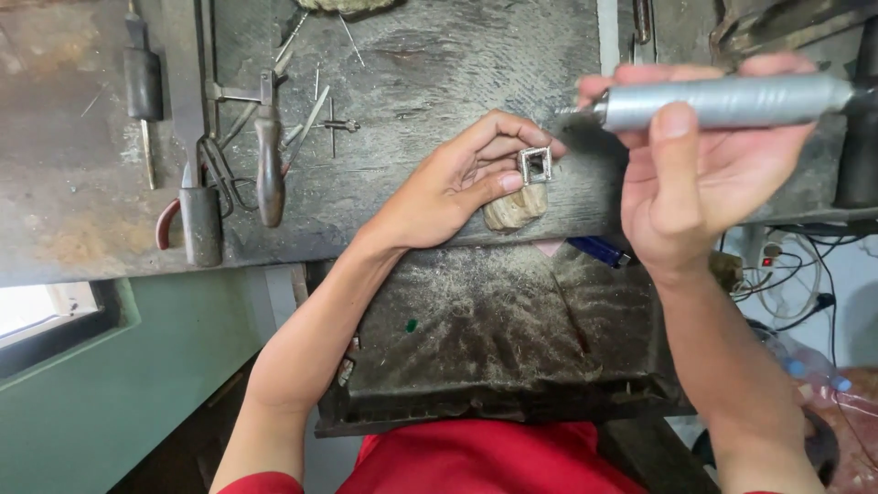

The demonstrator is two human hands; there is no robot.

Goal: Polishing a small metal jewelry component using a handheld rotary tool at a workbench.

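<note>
My left hand (462, 178) pinches a small square silver frame (535, 165) between thumb and fingertips, resting it on a worn wooden bench peg (515, 207) at the workbench edge. My right hand (700, 174) grips a silver cylindrical rotary handpiece (732, 100), held level with its thin bit pointing left, just right of and above the silver frame. The bit tip is a short gap from the frame.
A dark worn workbench (430, 73) carries pliers (269, 155), a file handle (143, 78), shears (197, 183) and thin metal rods at the left. A dusty catch tray (494, 338) sits below the bench. A blue lighter (599, 250) lies near the tray; cables hang at right.
</note>
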